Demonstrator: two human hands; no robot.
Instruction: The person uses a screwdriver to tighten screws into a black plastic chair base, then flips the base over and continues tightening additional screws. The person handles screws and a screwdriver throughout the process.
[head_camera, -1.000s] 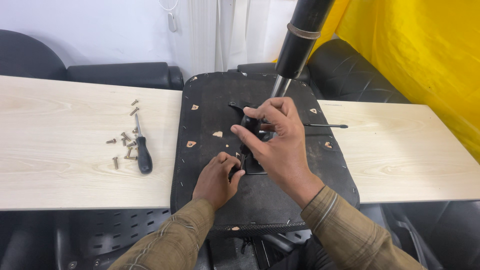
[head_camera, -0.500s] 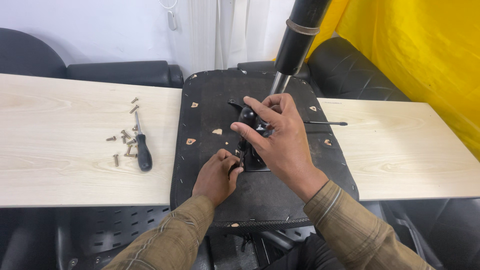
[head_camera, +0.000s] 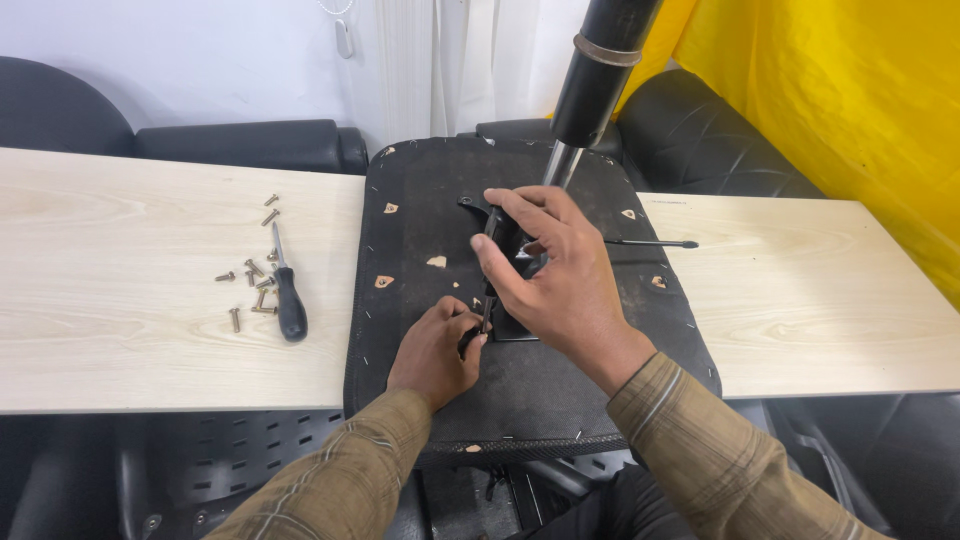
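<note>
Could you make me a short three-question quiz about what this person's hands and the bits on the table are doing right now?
1. True or false: the screwdriver with the black handle is held in the left hand.
2. What does the right hand grip? A) the black metal bracket on the upturned seat base B) a screw C) the yellow cloth
3. Where do the loose screws lie?

Key
1. False: it lies alone on the table, left of the seat base.
2. A
3. On the table, scattered around the screwdriver's shaft.
</note>
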